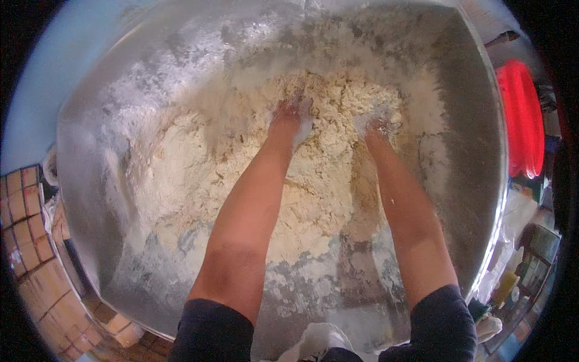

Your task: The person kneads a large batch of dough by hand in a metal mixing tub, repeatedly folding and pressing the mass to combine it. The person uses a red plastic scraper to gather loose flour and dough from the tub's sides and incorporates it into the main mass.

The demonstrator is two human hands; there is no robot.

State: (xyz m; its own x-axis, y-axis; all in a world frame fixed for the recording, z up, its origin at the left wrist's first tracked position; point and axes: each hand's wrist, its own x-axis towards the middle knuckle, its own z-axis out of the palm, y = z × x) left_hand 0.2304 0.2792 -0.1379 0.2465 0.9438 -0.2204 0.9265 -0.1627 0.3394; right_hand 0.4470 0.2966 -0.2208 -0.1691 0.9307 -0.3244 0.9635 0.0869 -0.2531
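Pale, crumbly dough (pixel 313 181), mixed with loose flour, lies heaped across the bottom of a large metal trough (pixel 476 229). Toward the far side of the heap, my left hand (pixel 294 113) is pushed into the dough, its skin dusted with flour. To the right of it, my right hand (pixel 376 123) is also sunk in the dough and coated white. The dough and flour hide the fingers of both hands, so whether they are closed cannot be seen. A drier, whiter mound of flour (pixel 178 151) rises at the left.
The trough's steep walls surround both forearms, with flour smeared on the far wall. Outside its right rim stands a bright red plastic container (pixel 520 117). Bags and assorted items lie below that. Brown tiles (pixel 51 289) cover the floor at the lower left.
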